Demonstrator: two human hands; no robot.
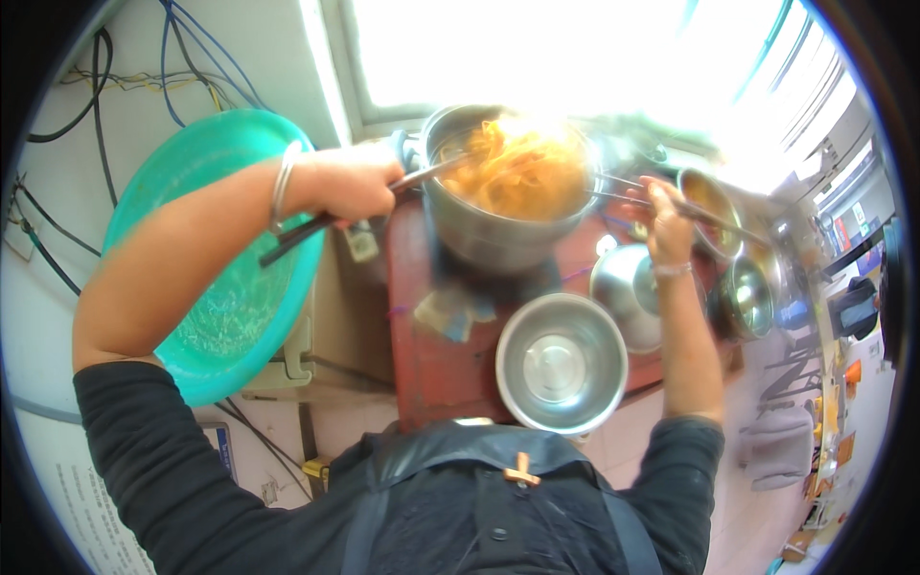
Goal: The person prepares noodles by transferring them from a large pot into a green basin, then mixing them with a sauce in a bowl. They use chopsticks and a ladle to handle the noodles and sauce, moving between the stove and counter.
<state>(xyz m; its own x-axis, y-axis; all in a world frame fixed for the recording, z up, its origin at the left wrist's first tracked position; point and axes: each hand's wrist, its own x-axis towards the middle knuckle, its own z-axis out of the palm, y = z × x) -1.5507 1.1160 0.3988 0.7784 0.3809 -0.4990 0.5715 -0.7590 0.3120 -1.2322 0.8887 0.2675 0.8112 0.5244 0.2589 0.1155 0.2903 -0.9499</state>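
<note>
A deep metal pot (489,241) stands at the back of the red table, with a tangle of orange-brown noodles (528,169) at its mouth. My left hand (359,183) grips a dark stick-like utensil (424,175) whose far end reaches into the noodles. At the pot's right side, my right hand (665,208) holds long, thin utensils (625,188), partly metal, pointing into the pot; their exact kind is blurred. Nearer me, a wide steel bowl (560,363) sits with its inside showing nothing but bare metal.
Left of the table is a large green plastic basin (237,309) below hanging cables (97,108). More metal bowls (744,298) and a rounded steel vessel (625,295) stand at the right. A bright window (546,57) lies behind; a grey draped chair (780,445) stands farther right.
</note>
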